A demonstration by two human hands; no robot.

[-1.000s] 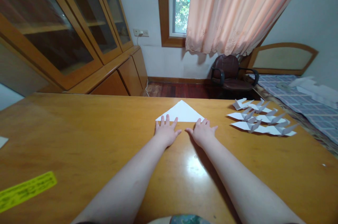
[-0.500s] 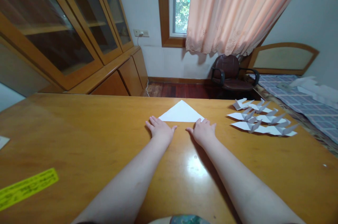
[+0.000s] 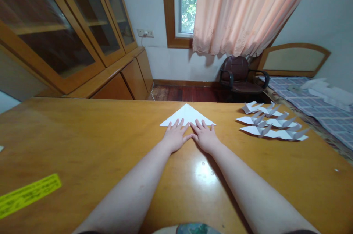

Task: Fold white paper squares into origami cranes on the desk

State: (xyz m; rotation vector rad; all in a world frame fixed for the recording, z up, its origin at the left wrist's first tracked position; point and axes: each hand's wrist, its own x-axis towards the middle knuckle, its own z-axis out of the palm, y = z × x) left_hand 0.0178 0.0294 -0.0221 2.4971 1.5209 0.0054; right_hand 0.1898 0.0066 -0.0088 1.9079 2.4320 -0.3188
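A white sheet of paper folded into a triangle (image 3: 186, 113) lies flat on the wooden table (image 3: 110, 145), its point facing away from me. My left hand (image 3: 175, 137) rests with spread fingers on the near folded edge, left of the middle. On the same edge, just right of the middle, my right hand (image 3: 204, 136) lies flat with its fingers apart. The two thumbs almost meet below the edge. Both outer corners of the triangle show beyond my hands.
Several folded white paper cranes (image 3: 273, 121) stand in rows at the table's right. A yellow label (image 3: 30, 195) is stuck at the near left. Past the far edge are a glass-door cabinet (image 3: 79, 28), an office chair (image 3: 238, 74) and a bed (image 3: 317, 98).
Both hands have slid inward along the near edge, from the triangle's outer corners to beside its middle. The corners they covered now show.
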